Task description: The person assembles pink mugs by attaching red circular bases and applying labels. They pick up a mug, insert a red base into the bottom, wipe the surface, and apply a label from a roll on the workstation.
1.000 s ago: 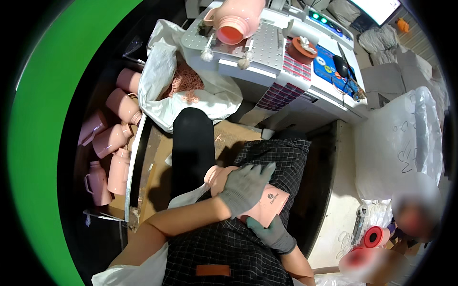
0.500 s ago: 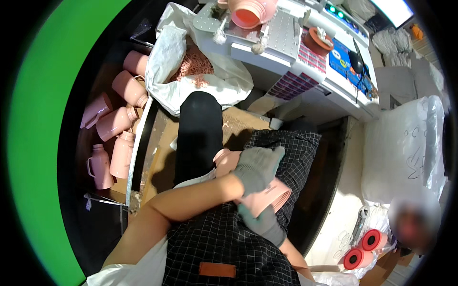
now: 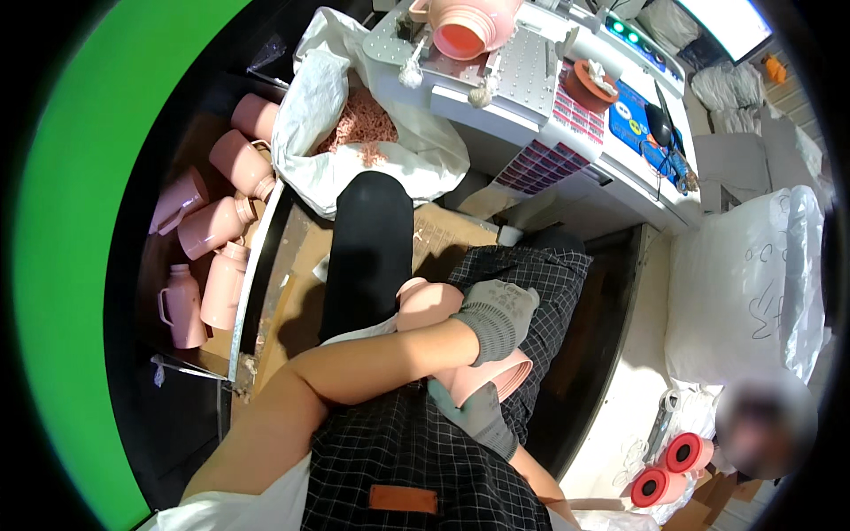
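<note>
A pink plastic jug shell lies across my lap, its narrow neck toward the left and its wide ringed end to the right. My left hand, in a grey knit glove, reaches over the top and grips the shell's far side; the fingertips are partly hidden. From below, my gloved right hand is wrapped round the near side, close to the wide end. My left forearm covers the middle of the shell. A black checked apron lies under it.
Several pink jugs fill an open box at the left. Ahead stands a white bag of pink shavings. Another pink jug rests on the white machine. Two pink cylinders and a blurred person are at the right.
My left hand has shifted slightly away and to the right over the shell, uncovering more of its neck end. My right hand has moved a little to the left and keeps its hold.
</note>
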A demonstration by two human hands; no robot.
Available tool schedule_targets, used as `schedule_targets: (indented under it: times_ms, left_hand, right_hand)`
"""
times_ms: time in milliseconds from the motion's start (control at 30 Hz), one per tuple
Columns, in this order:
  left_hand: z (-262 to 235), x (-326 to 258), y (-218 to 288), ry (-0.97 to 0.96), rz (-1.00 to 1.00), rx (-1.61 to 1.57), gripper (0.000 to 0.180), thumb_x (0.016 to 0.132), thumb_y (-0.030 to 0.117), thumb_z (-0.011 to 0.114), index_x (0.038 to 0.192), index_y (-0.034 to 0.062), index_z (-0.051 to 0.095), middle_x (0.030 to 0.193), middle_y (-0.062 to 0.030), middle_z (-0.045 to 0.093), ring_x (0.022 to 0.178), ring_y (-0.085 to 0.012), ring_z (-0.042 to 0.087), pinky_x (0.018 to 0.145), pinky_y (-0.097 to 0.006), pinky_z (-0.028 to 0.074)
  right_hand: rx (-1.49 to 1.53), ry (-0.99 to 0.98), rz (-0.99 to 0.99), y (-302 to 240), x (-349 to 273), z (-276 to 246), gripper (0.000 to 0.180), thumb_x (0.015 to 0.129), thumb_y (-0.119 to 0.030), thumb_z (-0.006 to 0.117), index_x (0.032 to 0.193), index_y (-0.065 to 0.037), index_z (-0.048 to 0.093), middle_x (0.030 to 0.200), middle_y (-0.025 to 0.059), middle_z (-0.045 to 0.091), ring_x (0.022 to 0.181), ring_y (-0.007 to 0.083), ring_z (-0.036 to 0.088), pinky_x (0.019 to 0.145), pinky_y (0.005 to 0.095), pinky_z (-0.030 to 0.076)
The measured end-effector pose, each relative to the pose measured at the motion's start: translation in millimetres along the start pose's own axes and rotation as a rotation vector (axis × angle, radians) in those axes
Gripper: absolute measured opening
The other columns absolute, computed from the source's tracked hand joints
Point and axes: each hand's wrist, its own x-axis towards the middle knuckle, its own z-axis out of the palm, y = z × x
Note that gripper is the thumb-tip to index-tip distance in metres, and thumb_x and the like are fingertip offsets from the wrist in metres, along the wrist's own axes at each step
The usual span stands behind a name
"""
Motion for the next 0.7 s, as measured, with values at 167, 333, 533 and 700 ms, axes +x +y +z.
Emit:
schedule_targets:
  times_ms: [167, 333, 533, 700]
  left_hand:
    - [53.4, -66.2, -4.2, 0.784, 0.343, -0.154, 0.033, 0.090, 0.020, 0.070, 0.120, 0.0082, 0.066, 0.102, -0.0070, 0.075, 0.090, -0.0224, 0.071, 0.079, -0.037, 0.058]
    - [-2.6, -14.4, 8.8, 0.197, 0.010, 0.092, 0.028, 0.089, 0.018, 0.070, 0.113, 0.0068, 0.060, 0.090, -0.0115, 0.075, 0.089, -0.0296, 0.077, 0.071, -0.043, 0.059]
    - [31.4, -3.4, -103.9, 0.625, -0.188, 0.189, 0.023, 0.092, 0.016, 0.061, 0.115, 0.0135, 0.066, 0.105, -0.0070, 0.072, 0.097, -0.0296, 0.071, 0.075, -0.041, 0.057]
    - [29.3, -27.3, -66.5, 0.782, 0.099, 0.148, 0.031, 0.088, 0.020, 0.061, 0.118, 0.0164, 0.064, 0.097, -0.0037, 0.060, 0.093, -0.0256, 0.063, 0.076, -0.043, 0.050]
  right_hand:
    - [0.094, 0.010, 0.240, 14.3, -13.8, 35.1, 0.058, 0.089, -0.026, 0.078, 0.140, -0.005, 0.062, 0.136, 0.0186, 0.065, 0.122, 0.0334, 0.066, 0.102, 0.0465, 0.053]
    - [-0.075, -0.030, 0.012, -32.2, 9.9, -29.2, 0.036, 0.090, -0.024, 0.080, 0.120, -0.004, 0.072, 0.103, 0.0155, 0.074, 0.093, 0.0327, 0.073, 0.081, 0.0400, 0.058]
    - [0.081, 0.047, 0.081, -36.8, -0.6, -28.0, 0.034, 0.091, -0.026, 0.080, 0.119, -0.007, 0.074, 0.108, 0.0162, 0.075, 0.092, 0.0332, 0.074, 0.079, 0.0420, 0.058]
    - [0.047, 0.017, 0.028, -32.2, -1.5, -29.1, 0.033, 0.092, -0.024, 0.079, 0.119, -0.005, 0.074, 0.111, 0.0154, 0.075, 0.096, 0.0335, 0.074, 0.083, 0.0419, 0.059]
